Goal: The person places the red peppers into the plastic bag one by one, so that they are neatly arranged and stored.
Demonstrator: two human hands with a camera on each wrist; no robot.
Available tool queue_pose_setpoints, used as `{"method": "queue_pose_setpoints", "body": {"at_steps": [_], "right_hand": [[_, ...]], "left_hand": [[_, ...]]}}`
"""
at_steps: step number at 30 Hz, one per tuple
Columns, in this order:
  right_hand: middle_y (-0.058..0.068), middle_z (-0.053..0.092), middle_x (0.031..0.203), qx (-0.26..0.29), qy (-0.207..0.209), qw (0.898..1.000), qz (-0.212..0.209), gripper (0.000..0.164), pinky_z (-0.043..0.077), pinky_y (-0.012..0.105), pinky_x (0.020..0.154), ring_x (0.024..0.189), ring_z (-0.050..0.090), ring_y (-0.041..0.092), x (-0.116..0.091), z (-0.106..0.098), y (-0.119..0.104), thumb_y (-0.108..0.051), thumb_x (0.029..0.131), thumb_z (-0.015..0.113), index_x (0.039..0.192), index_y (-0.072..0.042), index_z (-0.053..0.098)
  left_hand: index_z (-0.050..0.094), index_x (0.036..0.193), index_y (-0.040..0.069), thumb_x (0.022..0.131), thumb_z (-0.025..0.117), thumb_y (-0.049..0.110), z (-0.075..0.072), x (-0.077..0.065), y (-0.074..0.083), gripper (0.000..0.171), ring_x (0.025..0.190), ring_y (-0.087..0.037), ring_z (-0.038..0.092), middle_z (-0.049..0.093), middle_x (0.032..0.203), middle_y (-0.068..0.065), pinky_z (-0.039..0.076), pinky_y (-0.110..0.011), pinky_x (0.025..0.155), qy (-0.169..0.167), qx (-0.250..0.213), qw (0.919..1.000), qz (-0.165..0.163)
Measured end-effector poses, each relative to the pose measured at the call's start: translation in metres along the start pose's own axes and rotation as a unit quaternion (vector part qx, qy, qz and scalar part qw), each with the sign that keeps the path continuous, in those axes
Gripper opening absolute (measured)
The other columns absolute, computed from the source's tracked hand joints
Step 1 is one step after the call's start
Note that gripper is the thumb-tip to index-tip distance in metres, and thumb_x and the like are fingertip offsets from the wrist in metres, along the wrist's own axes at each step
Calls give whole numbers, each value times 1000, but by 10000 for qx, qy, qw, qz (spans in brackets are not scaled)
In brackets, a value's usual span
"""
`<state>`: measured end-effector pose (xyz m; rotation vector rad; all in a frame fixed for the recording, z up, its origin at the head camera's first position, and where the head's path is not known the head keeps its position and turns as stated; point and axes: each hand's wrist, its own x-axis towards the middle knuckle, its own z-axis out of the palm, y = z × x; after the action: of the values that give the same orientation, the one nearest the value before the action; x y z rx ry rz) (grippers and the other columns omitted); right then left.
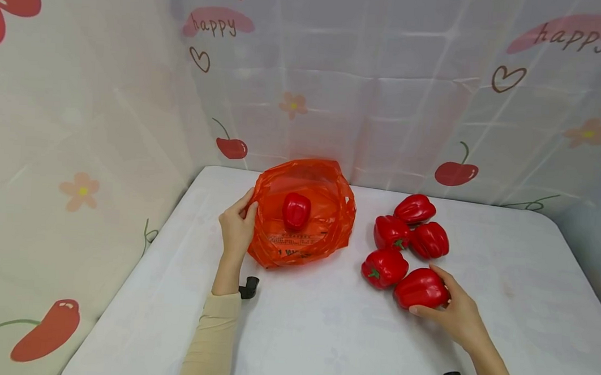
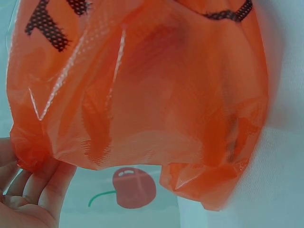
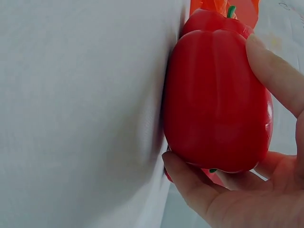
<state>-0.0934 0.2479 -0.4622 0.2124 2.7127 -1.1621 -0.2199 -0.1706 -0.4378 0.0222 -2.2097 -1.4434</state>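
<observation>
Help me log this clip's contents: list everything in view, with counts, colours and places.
Plastic bag: 1, orange-red with dark print, open on the table
Pepper in the bag: 1, red, lying inside
Loose peppers: 4, red, clustered on the table right of the bag
Held pepper: 1, red, at the cluster's near side, in the right hand
Table: 1, white, under everything
Printed backdrop: pale with cherries, flowers, hearts and "happy", behind and left of the table; number of sheets unclear
Wrist devices: 2, black, one at each wrist
Sleeves: 2, beige, left forearm and a sliver at the right
Left hand: 1, pinching the bag's left rim
Right hand: 1, gripping the held pepper
</observation>
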Motion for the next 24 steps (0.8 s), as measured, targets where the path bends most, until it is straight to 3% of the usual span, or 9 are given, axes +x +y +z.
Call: {"method": "queue_pose_setpoints", "body": {"at_steps": [5, 11, 13, 15, 17, 19, 21, 24], "right_hand": [[32, 36, 142, -39, 221, 9997, -46, 110, 58, 58, 81, 120, 40, 51, -1, -10, 1, -42, 74, 84, 155, -7, 19], [33, 39, 141, -33, 1065, 9929, -527, 103, 55, 62, 83, 118, 42, 51, -1, -26, -10, -33, 78, 83, 155, -5, 20], [31, 40, 142, 33, 1341, 9886, -689, 101, 60, 49, 81, 119, 43, 49, 1, -31, -18, -29, 79, 82, 155, -6, 21], [30, 40, 144, 188, 1526, 9848, -802, 99, 61, 27, 75, 121, 42, 48, 4, -35, -27, -26, 80, 82, 156, -8, 20], [28, 39, 146, 395, 1606, 9823, -879, 98, 53, 8, 69, 123, 41, 47, 9, -36, -39, -24, 81, 81, 156, -10, 20], [26, 38, 148, 573, 1601, 9811, -928, 98, 43, 0, 67, 125, 41, 46, 15, -37, -51, -25, 81, 81, 157, -13, 20], [24, 37, 149, 696, 1545, 9803, -1010, 97, 52, 10, 74, 127, 40, 44, 20, -35, -65, -25, 81, 81, 157, -14, 20], [21, 38, 149, 865, 1408, 9800, -1110, 97, 59, 39, 87, 130, 39, 43, 29, -31, -86, -25, 81, 80, 157, -16, 20]], "left_hand": [[62, 131, 6, 95, 61, 7, 0, 0, 1, 36, 121, -26, 61, 64, 131, -12, 55, -35, 93, 16, 38, 10000, 21], [61, 132, 4, 95, 61, 7, -1, 0, 3, 36, 122, -27, 60, 62, 132, -12, 54, -37, 94, -39, 6, 10000, -41], [61, 131, 4, 95, 61, 7, -1, 0, 3, 36, 122, -27, 60, 63, 132, -12, 55, -37, 94, -27, -5, 10000, -62], [61, 132, 5, 95, 62, 7, -1, 0, 2, 36, 122, -26, 61, 63, 132, -11, 55, -36, 93, -17, 14, 10000, -81], [61, 132, 5, 95, 62, 7, 0, 0, 2, 36, 122, -26, 60, 63, 132, -11, 55, -36, 94, -36, -7, 10000, -83], [61, 132, 5, 95, 62, 6, 0, 0, 2, 37, 123, -26, 60, 63, 132, -12, 54, -36, 94, -48, -24, 9999, -92], [61, 132, 6, 95, 62, 6, 0, 0, 2, 37, 123, -26, 60, 63, 132, -12, 54, -36, 94, -57, -47, 9999, -99], [61, 132, 7, 95, 62, 7, 0, -1, 3, 37, 123, -25, 60, 63, 132, -11, 55, -36, 93, -68, -50, 9999, -129]]}}
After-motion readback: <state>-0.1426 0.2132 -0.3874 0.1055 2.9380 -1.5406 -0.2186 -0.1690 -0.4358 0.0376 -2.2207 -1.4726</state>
